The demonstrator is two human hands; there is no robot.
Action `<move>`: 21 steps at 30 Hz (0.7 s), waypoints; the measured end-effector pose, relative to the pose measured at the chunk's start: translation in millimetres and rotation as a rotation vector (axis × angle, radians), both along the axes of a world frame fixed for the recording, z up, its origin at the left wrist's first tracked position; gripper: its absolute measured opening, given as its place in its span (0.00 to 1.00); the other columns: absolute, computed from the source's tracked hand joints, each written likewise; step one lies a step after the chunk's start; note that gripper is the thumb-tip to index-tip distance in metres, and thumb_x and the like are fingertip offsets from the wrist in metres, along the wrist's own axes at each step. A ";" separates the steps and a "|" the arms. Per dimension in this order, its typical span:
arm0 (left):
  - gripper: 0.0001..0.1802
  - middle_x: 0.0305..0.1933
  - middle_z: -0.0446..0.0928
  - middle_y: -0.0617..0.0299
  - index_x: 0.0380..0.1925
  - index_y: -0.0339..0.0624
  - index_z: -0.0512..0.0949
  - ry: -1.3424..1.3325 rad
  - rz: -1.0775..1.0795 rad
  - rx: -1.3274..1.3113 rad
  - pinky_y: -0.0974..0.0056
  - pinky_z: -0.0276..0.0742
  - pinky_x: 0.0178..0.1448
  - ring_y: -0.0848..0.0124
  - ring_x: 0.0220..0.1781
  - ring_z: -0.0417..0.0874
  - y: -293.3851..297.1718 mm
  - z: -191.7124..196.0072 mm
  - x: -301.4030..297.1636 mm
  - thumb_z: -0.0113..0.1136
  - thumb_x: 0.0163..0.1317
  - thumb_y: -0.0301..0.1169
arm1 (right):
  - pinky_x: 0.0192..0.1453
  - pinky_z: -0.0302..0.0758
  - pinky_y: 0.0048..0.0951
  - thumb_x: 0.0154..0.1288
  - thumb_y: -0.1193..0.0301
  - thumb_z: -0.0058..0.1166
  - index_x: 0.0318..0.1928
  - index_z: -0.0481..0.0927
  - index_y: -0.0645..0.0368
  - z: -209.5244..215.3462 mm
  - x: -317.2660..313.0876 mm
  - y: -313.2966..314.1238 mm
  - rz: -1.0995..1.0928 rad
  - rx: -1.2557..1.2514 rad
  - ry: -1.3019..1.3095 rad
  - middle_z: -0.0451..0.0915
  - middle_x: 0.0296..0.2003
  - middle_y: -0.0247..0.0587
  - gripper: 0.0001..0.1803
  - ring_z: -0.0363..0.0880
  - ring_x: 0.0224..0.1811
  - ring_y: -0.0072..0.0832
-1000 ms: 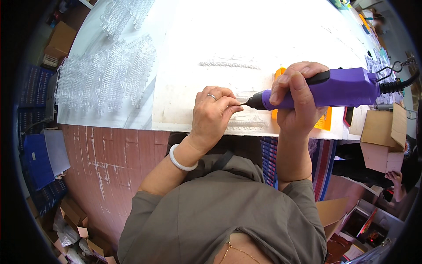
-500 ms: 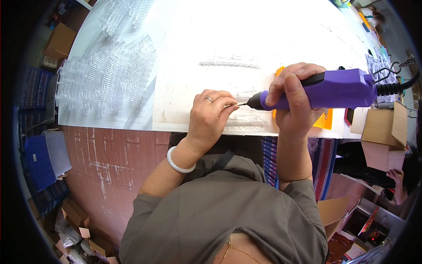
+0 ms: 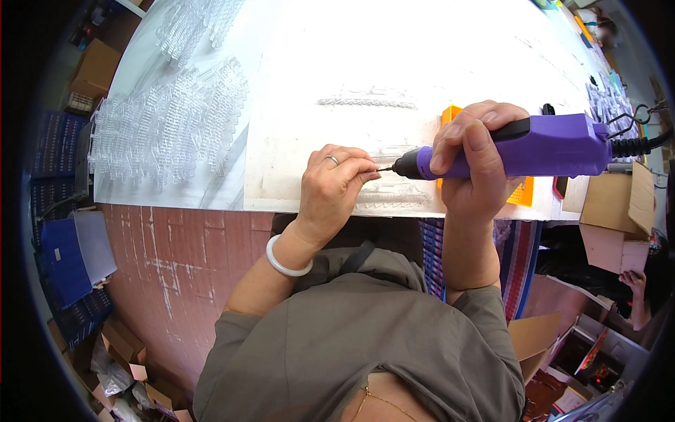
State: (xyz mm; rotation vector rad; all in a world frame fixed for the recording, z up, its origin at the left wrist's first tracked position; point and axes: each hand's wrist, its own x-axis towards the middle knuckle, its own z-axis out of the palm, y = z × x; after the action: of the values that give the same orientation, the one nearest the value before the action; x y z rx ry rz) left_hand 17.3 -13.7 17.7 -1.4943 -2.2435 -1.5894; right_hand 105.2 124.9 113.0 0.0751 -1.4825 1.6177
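My right hand (image 3: 472, 165) is wrapped around a purple rotary tool (image 3: 541, 148) with a black nose, held level and pointing left. Its thin bit touches a small clear plastic piece (image 3: 367, 169) pinched between the fingertips of my left hand (image 3: 334, 186), which wears a ring and a white bangle. Both hands hover over the near edge of a white table (image 3: 394, 63). A clear plastic strip (image 3: 394, 199) lies on the table just below the tool's tip.
Stacks of clear plastic parts (image 3: 169, 126) cover the table's left side. An orange object (image 3: 522, 190) lies under the tool. A cardboard box (image 3: 619, 218) stands at the right, blue crates (image 3: 70, 260) at the left on a red tiled floor (image 3: 190, 253).
My left hand has drawn slightly closer to the tool's tip with the small piece. The tool has stayed almost still.
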 end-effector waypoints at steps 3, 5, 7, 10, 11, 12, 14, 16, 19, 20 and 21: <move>0.07 0.34 0.83 0.63 0.27 0.40 0.82 0.007 -0.008 -0.009 0.62 0.75 0.46 0.64 0.39 0.80 -0.1 -1.5 -0.7 0.71 0.48 0.23 | 0.22 0.74 0.22 0.66 0.80 0.48 0.45 0.68 0.60 -1.2 -0.2 0.1 -0.009 0.002 -0.012 0.76 0.29 0.47 0.08 0.72 0.17 0.23; 0.06 0.34 0.83 0.63 0.28 0.40 0.82 0.032 -0.028 -0.016 0.62 0.75 0.45 0.64 0.39 0.80 0.0 -1.2 -0.6 0.71 0.48 0.23 | 0.21 0.73 0.22 0.66 0.80 0.48 0.45 0.68 0.60 0.2 0.2 -0.5 -0.016 0.004 -0.007 0.76 0.29 0.47 0.08 0.71 0.16 0.23; 0.06 0.34 0.83 0.62 0.28 0.40 0.82 0.019 -0.028 -0.014 0.62 0.75 0.45 0.64 0.39 0.80 0.1 -2.0 -0.3 0.71 0.48 0.23 | 0.21 0.73 0.22 0.66 0.80 0.48 0.45 0.68 0.60 -1.0 -0.7 -0.5 -0.008 -0.007 -0.009 0.76 0.29 0.47 0.08 0.71 0.16 0.23; 0.06 0.35 0.83 0.62 0.28 0.39 0.82 -0.017 -0.027 -0.007 0.62 0.76 0.45 0.63 0.39 0.80 0.6 -4.1 0.3 0.70 0.49 0.23 | 0.21 0.73 0.22 0.66 0.81 0.48 0.45 0.68 0.60 -1.2 -1.2 -0.8 0.003 -0.015 -0.015 0.76 0.29 0.47 0.08 0.71 0.16 0.23; 0.07 0.35 0.83 0.61 0.28 0.39 0.82 -0.039 -0.027 -0.003 0.62 0.76 0.46 0.63 0.40 0.80 0.8 -4.7 0.6 0.70 0.49 0.23 | 0.21 0.74 0.23 0.66 0.81 0.47 0.44 0.68 0.60 -0.9 -1.4 -0.9 0.006 -0.013 -0.020 0.76 0.29 0.47 0.08 0.71 0.16 0.23; 0.07 0.35 0.83 0.61 0.28 0.39 0.82 -0.040 -0.025 -0.004 0.62 0.76 0.46 0.63 0.40 0.80 0.3 -4.7 1.0 0.70 0.49 0.23 | 0.21 0.74 0.23 0.66 0.81 0.47 0.44 0.68 0.60 -0.5 -1.6 -0.5 0.008 -0.014 -0.021 0.76 0.29 0.47 0.08 0.71 0.16 0.23; 0.08 0.38 0.83 0.60 0.31 0.39 0.83 -0.102 -0.067 -0.017 0.61 0.77 0.46 0.62 0.41 0.81 -1.5 -4.4 2.7 0.70 0.49 0.23 | 0.22 0.78 0.24 0.61 0.86 0.55 0.41 0.72 0.64 0.4 -2.0 0.6 0.061 -0.173 0.065 0.80 0.28 0.50 0.10 0.79 0.18 0.27; 0.10 0.39 0.83 0.59 0.34 0.39 0.83 -0.051 -0.033 -0.028 0.60 0.77 0.48 0.61 0.43 0.81 -0.2 1.7 5.3 0.70 0.49 0.23 | 0.22 0.78 0.24 0.61 0.86 0.55 0.40 0.72 0.64 1.1 -2.4 0.6 0.046 -0.168 0.058 0.80 0.28 0.49 0.10 0.80 0.19 0.27; 0.15 0.43 0.82 0.58 0.39 0.38 0.83 0.074 -0.007 -0.079 0.59 0.77 0.50 0.60 0.47 0.80 -2.8 4.0 6.9 0.70 0.48 0.24 | 0.23 0.79 0.24 0.61 0.86 0.56 0.40 0.72 0.64 -5.5 -6.4 4.5 -0.028 -0.082 0.042 0.80 0.28 0.48 0.09 0.80 0.20 0.27; 0.17 0.46 0.82 0.57 0.41 0.37 0.82 0.146 -0.014 -0.121 0.59 0.76 0.52 0.59 0.49 0.80 -3.5 3.9 7.0 0.70 0.48 0.24 | 0.24 0.79 0.23 0.61 0.86 0.56 0.40 0.73 0.64 -8.2 -8.6 6.9 -0.087 -0.002 0.032 0.80 0.28 0.47 0.09 0.81 0.21 0.27; 0.17 0.46 0.82 0.57 0.41 0.37 0.82 0.147 -0.011 -0.122 0.59 0.76 0.52 0.59 0.49 0.80 -4.2 1.1 8.1 0.70 0.48 0.24 | 0.24 0.79 0.23 0.61 0.86 0.56 0.40 0.73 0.64 -9.2 -10.7 7.3 -0.083 -0.004 0.033 0.80 0.28 0.47 0.09 0.81 0.21 0.27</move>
State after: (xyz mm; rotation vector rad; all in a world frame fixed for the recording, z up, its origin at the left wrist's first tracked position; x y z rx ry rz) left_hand 25.4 -17.8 18.8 -1.5966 -2.2908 -1.3191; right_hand 94.5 132.2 103.9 0.0371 -1.4388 1.5455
